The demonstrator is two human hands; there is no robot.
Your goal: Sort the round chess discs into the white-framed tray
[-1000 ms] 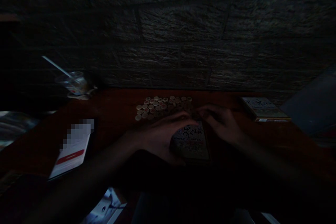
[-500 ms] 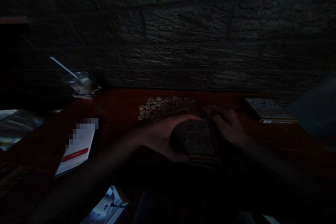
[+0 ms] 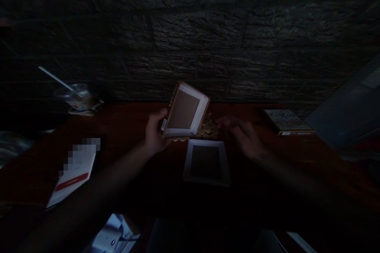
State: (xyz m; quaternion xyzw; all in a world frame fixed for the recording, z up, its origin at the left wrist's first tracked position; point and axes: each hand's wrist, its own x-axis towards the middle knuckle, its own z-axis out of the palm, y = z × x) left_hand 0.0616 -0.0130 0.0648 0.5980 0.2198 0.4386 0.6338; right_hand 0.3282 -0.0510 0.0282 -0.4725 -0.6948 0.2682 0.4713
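Note:
My left hand (image 3: 154, 132) grips the left edge of a cardboard box lid (image 3: 185, 110), holding it tilted up with its white-lined inside facing me. The lower half of a box (image 3: 206, 162), white-rimmed with a dark centre, lies on the wooden table (image 3: 127, 118) below the lid. Round wooden game pieces (image 3: 207, 129) lie in a cluster behind the lid, which hides most of them. My right hand (image 3: 242, 136) is open, with fingers spread just right of the pieces, and I cannot tell whether it touches them.
A flat printed box (image 3: 287, 121) lies at the right of the table. A plastic cup with a straw (image 3: 75, 97) stands at the back left, near a white paper with a red stripe (image 3: 73, 178). A brick wall (image 3: 190, 35) rises behind the table.
My left hand has lifted the lid off the box and tilted it up and away, exposing the box's inside. The printed top no longer shows, and the lid now hides most of the pieces.

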